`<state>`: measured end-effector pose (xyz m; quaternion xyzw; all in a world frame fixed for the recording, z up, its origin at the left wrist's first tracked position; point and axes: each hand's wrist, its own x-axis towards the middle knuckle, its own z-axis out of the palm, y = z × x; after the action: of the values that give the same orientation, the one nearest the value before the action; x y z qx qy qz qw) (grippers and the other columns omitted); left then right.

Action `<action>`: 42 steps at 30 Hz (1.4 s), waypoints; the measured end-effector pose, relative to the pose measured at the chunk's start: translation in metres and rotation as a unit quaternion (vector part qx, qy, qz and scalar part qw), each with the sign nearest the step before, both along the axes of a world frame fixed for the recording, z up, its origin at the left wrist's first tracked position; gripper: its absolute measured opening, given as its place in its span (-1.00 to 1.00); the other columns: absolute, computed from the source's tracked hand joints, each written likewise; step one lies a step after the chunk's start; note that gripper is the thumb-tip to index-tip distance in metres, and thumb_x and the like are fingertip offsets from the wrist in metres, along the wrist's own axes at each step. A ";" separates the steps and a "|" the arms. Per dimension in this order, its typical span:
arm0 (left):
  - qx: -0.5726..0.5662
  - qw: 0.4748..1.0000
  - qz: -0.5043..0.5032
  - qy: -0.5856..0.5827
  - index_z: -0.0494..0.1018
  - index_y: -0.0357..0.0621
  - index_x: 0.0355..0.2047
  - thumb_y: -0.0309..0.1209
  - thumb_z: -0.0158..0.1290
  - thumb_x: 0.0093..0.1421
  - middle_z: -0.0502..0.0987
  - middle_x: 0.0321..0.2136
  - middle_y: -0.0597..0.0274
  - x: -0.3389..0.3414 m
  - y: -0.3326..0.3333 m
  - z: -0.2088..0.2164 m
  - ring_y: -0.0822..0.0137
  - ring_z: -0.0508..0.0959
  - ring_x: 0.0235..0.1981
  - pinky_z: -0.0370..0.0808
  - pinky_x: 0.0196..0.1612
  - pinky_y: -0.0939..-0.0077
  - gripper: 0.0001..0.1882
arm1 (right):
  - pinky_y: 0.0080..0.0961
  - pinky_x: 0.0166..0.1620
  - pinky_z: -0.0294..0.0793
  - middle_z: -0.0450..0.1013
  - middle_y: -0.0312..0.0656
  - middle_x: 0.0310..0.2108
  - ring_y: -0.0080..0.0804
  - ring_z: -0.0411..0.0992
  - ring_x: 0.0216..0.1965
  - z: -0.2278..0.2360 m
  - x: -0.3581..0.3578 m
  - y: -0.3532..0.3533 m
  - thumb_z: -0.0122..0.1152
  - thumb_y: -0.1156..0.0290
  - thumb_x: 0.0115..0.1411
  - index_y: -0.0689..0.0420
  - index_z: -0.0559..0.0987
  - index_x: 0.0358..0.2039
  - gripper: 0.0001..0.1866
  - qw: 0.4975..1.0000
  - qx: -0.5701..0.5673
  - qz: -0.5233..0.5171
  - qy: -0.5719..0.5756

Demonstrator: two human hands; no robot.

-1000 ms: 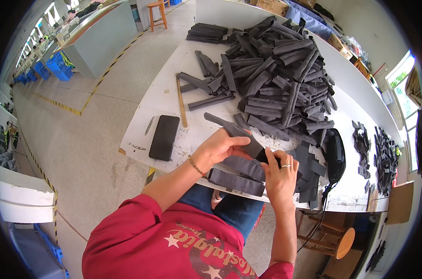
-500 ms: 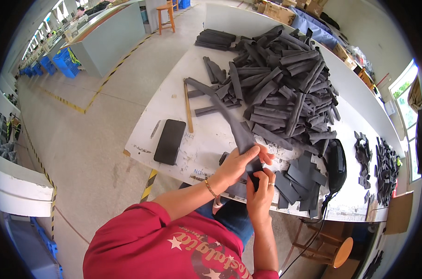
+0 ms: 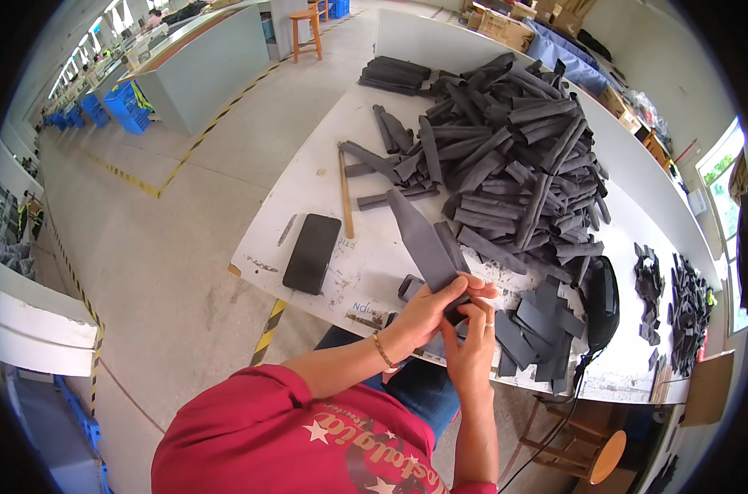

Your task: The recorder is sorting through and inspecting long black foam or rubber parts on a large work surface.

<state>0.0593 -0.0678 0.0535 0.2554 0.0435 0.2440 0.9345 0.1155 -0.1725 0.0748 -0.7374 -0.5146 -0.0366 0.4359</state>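
Note:
A dark grey fabric strip [image 3: 423, 244] sticks up from my hands, its free end slanting away to the far left above the white table [image 3: 316, 173]. My left hand [image 3: 430, 314] is closed on its lower part, thumb on top. Close against it, my right hand [image 3: 473, 342] pinches the strip's near end, where a darker part shows between the fingers; whether that is a separate piece I cannot make out. Flat black rectangular pieces [image 3: 539, 329] lie in a loose stack right of my right hand. Beyond the hands rises a large heap of dark grey fabric tubes [image 3: 514, 173].
A black phone-like slab [image 3: 312, 253] and a thin wooden stick [image 3: 346, 195] lie left on the table. At the right stands a black case-like object [image 3: 602, 296] with a cord. Farther right are dark scraps [image 3: 689, 313]; below the edge, a wooden stool [image 3: 608, 457].
The strip's free end has drawn in from the far left and now stands shorter and broader above my hands. Both hands keep their hold. The whole view has shifted slightly.

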 end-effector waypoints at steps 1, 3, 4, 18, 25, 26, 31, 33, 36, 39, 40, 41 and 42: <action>-0.005 1.000 -0.009 0.013 0.46 -0.22 -0.13 -0.23 -0.05 0.37 0.54 -0.07 -0.04 -0.001 0.002 0.000 0.19 0.51 0.01 0.42 0.09 0.33 -0.70 | -0.28 -0.23 0.47 0.40 0.05 -0.16 -0.03 0.45 -0.25 -0.003 0.001 -0.002 0.25 0.65 0.06 0.23 0.46 -0.29 -0.79 1.000 0.000 0.001 -0.001; -0.005 1.000 -0.014 0.022 0.46 -0.24 -0.11 -0.24 -0.04 0.36 0.54 -0.06 -0.05 -0.001 0.004 -0.008 0.19 0.52 0.01 0.43 0.08 0.32 -0.70 | -0.29 -0.26 0.47 0.42 0.02 -0.20 -0.04 0.45 -0.31 -0.008 0.001 -0.007 0.27 0.66 0.04 0.24 0.47 -0.31 -0.80 1.000 -0.022 -0.007 0.000; -0.006 0.999 -0.020 0.032 0.45 -0.26 -0.10 -0.24 -0.03 0.35 0.53 -0.06 -0.06 -0.001 0.005 -0.010 0.20 0.52 0.00 0.43 0.08 0.30 -0.69 | -0.29 -0.26 0.47 0.42 0.02 -0.20 -0.04 0.45 -0.31 -0.007 0.003 -0.009 0.27 0.66 0.04 0.24 0.47 -0.31 -0.80 1.000 -0.021 -0.006 0.000; 0.019 0.995 0.092 -0.023 0.43 -0.27 -0.08 -0.21 -0.02 0.35 0.58 -0.31 0.09 -0.005 -0.001 0.029 0.16 0.60 -0.21 0.50 -0.04 0.29 -0.65 | -0.35 -0.35 0.46 0.45 -0.05 -0.33 -0.07 0.47 -0.39 0.007 0.013 -0.013 0.29 0.68 -0.02 0.21 0.46 -0.42 -0.81 0.996 0.057 0.044 -0.044; -0.007 0.998 0.061 -0.032 0.44 -0.19 -0.12 -0.23 -0.04 0.35 0.60 -0.32 0.11 -0.004 -0.008 0.022 0.04 0.58 -0.07 0.49 0.04 0.18 -0.72 | -0.34 -0.33 0.47 0.46 -0.06 -0.33 -0.08 0.48 -0.38 0.010 0.016 -0.007 0.28 0.68 -0.01 0.22 0.47 -0.41 -0.82 0.995 0.071 0.062 -0.043; -0.012 0.998 0.060 -0.032 0.44 -0.19 -0.12 -0.23 -0.04 0.36 0.61 -0.31 0.12 -0.004 -0.009 0.021 0.04 0.58 -0.07 0.49 0.04 0.18 -0.72 | -0.33 -0.33 0.48 0.46 -0.06 -0.33 -0.07 0.48 -0.37 0.010 0.017 -0.007 0.28 0.68 -0.01 0.22 0.48 -0.41 -0.82 0.995 0.067 0.064 -0.042; -0.016 0.998 0.060 -0.007 0.44 -0.19 -0.10 -0.23 -0.04 0.36 0.61 -0.30 0.11 -0.003 -0.005 0.021 0.02 0.57 -0.05 0.47 0.07 0.16 -0.71 | -0.34 -0.33 0.47 0.45 -0.06 -0.31 -0.08 0.47 -0.39 0.009 0.016 -0.009 0.28 0.67 -0.01 0.22 0.48 -0.40 -0.83 0.996 0.057 0.062 -0.043; -0.013 0.998 0.060 -0.006 0.44 -0.20 -0.08 -0.23 -0.05 0.36 0.60 -0.28 0.10 -0.004 -0.004 0.021 0.02 0.56 -0.04 0.47 0.08 0.15 -0.70 | -0.43 -0.28 0.46 0.44 -0.11 -0.27 -0.25 0.46 -0.33 0.012 0.012 -0.012 0.27 0.64 0.06 0.25 0.47 -0.40 -0.86 0.998 0.006 0.037 0.059; -0.011 0.998 0.058 -0.018 0.43 -0.25 -0.03 -0.20 -0.09 0.38 0.59 -0.19 0.02 -0.002 -0.004 0.024 0.11 0.54 -0.01 0.46 0.07 0.20 -0.64 | -0.59 -0.21 0.39 0.40 -0.20 -0.24 -0.44 0.38 -0.27 0.014 0.007 -0.007 0.25 0.58 0.14 0.26 0.45 -0.42 -0.88 0.963 0.068 0.040 0.257; 0.031 0.996 0.088 0.004 0.42 -0.20 -0.03 -0.19 -0.14 0.40 0.59 -0.18 0.06 0.000 0.002 0.024 -0.02 0.49 0.07 0.36 0.18 0.11 -0.65 | -0.63 -0.20 0.34 0.42 -0.15 -0.22 -0.48 0.35 -0.22 -0.011 -0.003 0.003 0.30 0.51 0.15 0.26 0.46 -0.45 -0.83 0.934 0.170 -0.045 0.310; 0.029 0.996 0.084 0.006 0.42 -0.20 -0.03 -0.19 -0.14 0.40 0.59 -0.18 0.06 -0.002 0.003 0.024 -0.02 0.49 0.07 0.36 0.18 0.11 -0.65 | -0.64 -0.20 0.35 0.42 -0.15 -0.22 -0.47 0.36 -0.21 -0.013 -0.005 0.000 0.30 0.49 0.15 0.26 0.47 -0.43 -0.83 0.934 0.175 -0.049 0.309; 0.051 0.994 0.099 0.004 0.42 -0.19 -0.03 -0.19 -0.14 0.40 0.59 -0.16 0.06 -0.004 0.005 0.023 -0.01 0.50 0.06 0.35 0.19 0.12 -0.65 | -0.64 -0.20 0.35 0.42 -0.15 -0.22 -0.47 0.36 -0.21 -0.014 -0.003 -0.004 0.30 0.49 0.15 0.26 0.47 -0.43 -0.83 0.933 0.175 -0.053 0.309; 0.073 0.991 0.114 0.003 0.42 -0.19 -0.02 -0.19 -0.14 0.40 0.59 -0.15 0.06 -0.006 0.007 0.023 0.00 0.50 0.06 0.34 0.21 0.13 -0.65 | -0.62 -0.20 0.38 0.42 -0.16 -0.21 -0.48 0.37 -0.19 -0.016 0.001 -0.012 0.28 0.46 0.17 0.26 0.49 -0.38 -0.84 0.895 0.180 -0.038 0.405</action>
<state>0.0536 -0.0607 0.0762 0.3171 0.0568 0.3505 0.8794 0.1164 -0.1841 0.0587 -0.6160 -0.2498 0.1569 0.7305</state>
